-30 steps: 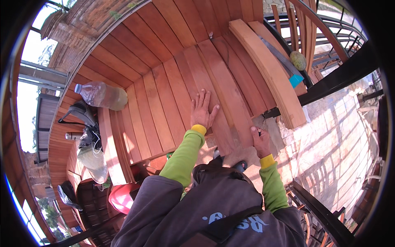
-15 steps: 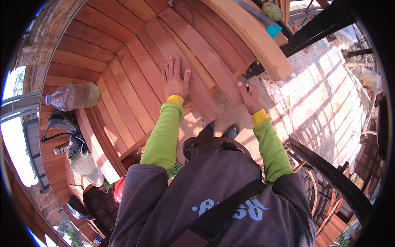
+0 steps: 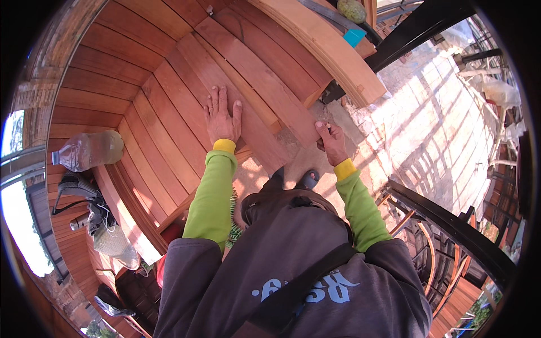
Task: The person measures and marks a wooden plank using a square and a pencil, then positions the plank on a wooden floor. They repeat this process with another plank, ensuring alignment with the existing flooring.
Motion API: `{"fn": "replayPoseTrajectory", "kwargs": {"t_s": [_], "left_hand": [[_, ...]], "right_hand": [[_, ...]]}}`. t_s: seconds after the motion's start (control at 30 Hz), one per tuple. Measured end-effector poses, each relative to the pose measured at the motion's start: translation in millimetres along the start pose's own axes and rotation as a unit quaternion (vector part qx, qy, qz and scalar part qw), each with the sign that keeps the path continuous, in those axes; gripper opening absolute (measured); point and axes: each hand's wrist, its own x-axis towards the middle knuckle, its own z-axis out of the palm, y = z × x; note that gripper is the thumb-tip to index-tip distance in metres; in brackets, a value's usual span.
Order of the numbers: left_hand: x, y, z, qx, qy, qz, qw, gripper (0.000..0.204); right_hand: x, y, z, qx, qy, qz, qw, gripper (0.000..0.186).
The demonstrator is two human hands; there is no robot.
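Note:
My left hand (image 3: 222,117) lies flat, fingers spread, on a reddish wooden floor plank (image 3: 225,79) near its cut end. My right hand (image 3: 331,141) grips the near end of the neighbouring loose plank (image 3: 265,73), thumb on top, where the boards stop over bare concrete (image 3: 360,121). Both arms wear green sleeves with yellow cuffs. My feet in dark sandals (image 3: 309,179) show just below the plank ends.
A pale thick beam (image 3: 321,48) lies across the far side with a blue object (image 3: 355,37) on it. A large plastic water jug (image 3: 90,151) stands on the decking at left, bags (image 3: 96,217) below it. A black metal railing (image 3: 451,225) runs along the right.
The view has tilted down and closer. My left hand stays flat on the plank; my right hand has shifted onto the end of the neighbouring plank and gripped it.

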Motion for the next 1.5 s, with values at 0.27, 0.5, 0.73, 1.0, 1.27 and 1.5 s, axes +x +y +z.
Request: {"fn": "replayPoseTrajectory", "kwargs": {"t_s": [0.27,0.5,0.73,1.0,1.27,1.5], "left_hand": [[1.0,4.5,0.6,-0.004,-0.001,0.007,1.0,0.058],[1.1,2.5,-0.7,-0.002,-0.004,0.005,1.0,0.058],[-0.8,-0.6,-2.5,0.0,-0.015,0.0,1.0,0.06],[0.3,6.9,-1.8,-0.007,-0.013,-0.003,1.0,0.059],[3.3,9.8,0.3,-0.005,-0.014,0.001,1.0,0.058],[0.6,1.1,0.3,-0.001,0.017,0.02,1.0,0.053]], "right_hand": [[8.5,5.2,-3.8,-0.053,0.052,-0.072,0.995,0.028],[10.9,-0.3,-7.8,0.029,-0.03,0.018,0.999,0.023],[-33.2,-17.5,1.1,0.094,0.013,-0.031,0.995,0.028],[-14.3,-7.7,-34.1,0.099,0.054,-0.083,0.99,0.028],[37.7,-9.1,-37.9,0.104,0.076,-0.08,0.988,0.027],[22.3,-2.9,-83.4,0.155,0.003,0.001,0.988,0.031]]}}
